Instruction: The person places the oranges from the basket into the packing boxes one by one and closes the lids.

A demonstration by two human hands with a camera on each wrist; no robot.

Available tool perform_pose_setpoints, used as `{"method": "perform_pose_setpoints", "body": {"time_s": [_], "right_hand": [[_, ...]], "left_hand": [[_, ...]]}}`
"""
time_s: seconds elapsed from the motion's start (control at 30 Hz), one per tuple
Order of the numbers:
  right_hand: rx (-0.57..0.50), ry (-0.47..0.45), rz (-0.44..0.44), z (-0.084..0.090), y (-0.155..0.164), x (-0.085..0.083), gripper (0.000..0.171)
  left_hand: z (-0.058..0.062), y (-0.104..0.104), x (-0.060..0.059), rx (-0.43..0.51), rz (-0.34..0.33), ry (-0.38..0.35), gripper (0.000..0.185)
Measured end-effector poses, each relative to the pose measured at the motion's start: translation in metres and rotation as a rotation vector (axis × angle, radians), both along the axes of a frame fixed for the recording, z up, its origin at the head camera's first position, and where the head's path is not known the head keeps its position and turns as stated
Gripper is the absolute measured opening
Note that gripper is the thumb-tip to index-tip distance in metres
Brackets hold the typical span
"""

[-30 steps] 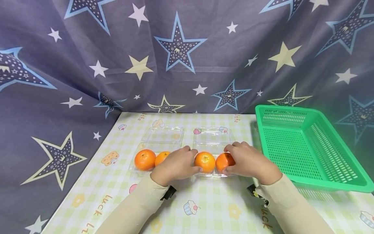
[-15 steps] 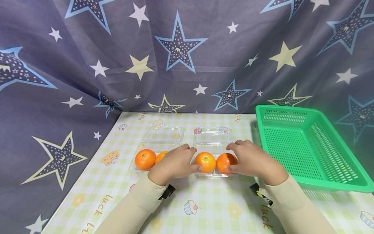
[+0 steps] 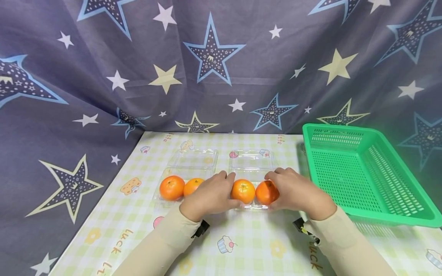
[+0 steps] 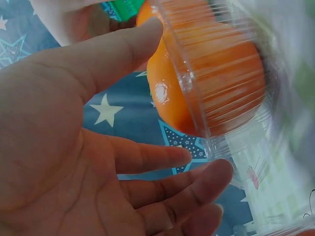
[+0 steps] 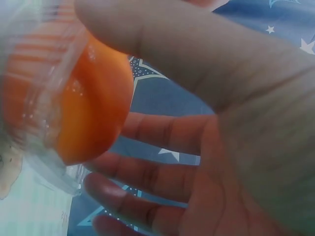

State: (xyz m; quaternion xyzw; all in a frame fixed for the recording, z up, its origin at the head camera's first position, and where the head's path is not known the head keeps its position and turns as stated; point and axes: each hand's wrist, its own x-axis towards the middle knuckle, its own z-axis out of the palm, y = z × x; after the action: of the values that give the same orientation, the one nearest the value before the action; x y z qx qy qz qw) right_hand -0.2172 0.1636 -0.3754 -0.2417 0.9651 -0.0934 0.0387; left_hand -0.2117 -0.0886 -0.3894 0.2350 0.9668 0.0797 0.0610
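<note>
In the head view, a hinged clear plastic clamshell box (image 3: 253, 207) lies on the table with its lid (image 3: 253, 160) folded back. It holds two oranges, a left one (image 3: 243, 191) and a right one (image 3: 267, 192). My left hand (image 3: 211, 193) is at the box's left side; in the left wrist view its thumb (image 4: 130, 46) reaches the rim beside an orange, its fingers loosely spread. At the right side is my right hand (image 3: 297, 193). In the right wrist view its thumb (image 5: 142, 29) lies over the rim and orange, fairly straight fingers (image 5: 147, 172) around the far side.
Left of my left hand is a second open clear clamshell box (image 3: 157, 193) with two oranges, one (image 3: 172, 188) fully visible and another (image 3: 192, 186) partly hidden. A green plastic basket (image 3: 374, 220) stands at the right. A star-patterned curtain (image 3: 221, 99) hangs behind the checked tablecloth (image 3: 248, 245).
My right hand drew slightly away from the right orange, then came back in beside it. My left hand shifted slightly left, then back right, its thumb now lower near the box's front edge.
</note>
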Motion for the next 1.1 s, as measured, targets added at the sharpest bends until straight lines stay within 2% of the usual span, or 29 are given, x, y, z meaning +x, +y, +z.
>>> {"method": "perform_pose_setpoints", "body": {"time_s": [0.23, 0.43, 0.57, 0.7, 0.93, 1.1], "right_hand": [[-0.010, -0.020, 0.005, 0.001, 0.002, -0.001, 0.071], [-0.028, -0.018, 0.023, 0.002, 0.006, -0.002, 0.068], [-0.040, -0.001, 0.029, 0.005, 0.008, -0.003, 0.068], [-0.044, 0.021, 0.022, 0.008, 0.003, -0.005, 0.060], [-0.091, 0.071, 0.041, 0.015, -0.016, -0.011, 0.052], [-0.136, 0.084, 0.043, 0.021, -0.030, -0.016, 0.051]], "left_hand": [[-0.004, 0.004, 0.000, -0.003, 0.012, 0.022, 0.087], [-0.002, 0.004, -0.001, -0.006, 0.026, 0.008, 0.093], [0.006, 0.000, -0.004, -0.002, 0.040, -0.007, 0.090], [0.017, -0.009, -0.008, 0.003, 0.050, -0.006, 0.082], [0.031, -0.039, -0.017, -0.059, 0.123, 0.000, 0.083], [0.040, -0.057, -0.022, -0.047, 0.149, -0.018, 0.082]]}}
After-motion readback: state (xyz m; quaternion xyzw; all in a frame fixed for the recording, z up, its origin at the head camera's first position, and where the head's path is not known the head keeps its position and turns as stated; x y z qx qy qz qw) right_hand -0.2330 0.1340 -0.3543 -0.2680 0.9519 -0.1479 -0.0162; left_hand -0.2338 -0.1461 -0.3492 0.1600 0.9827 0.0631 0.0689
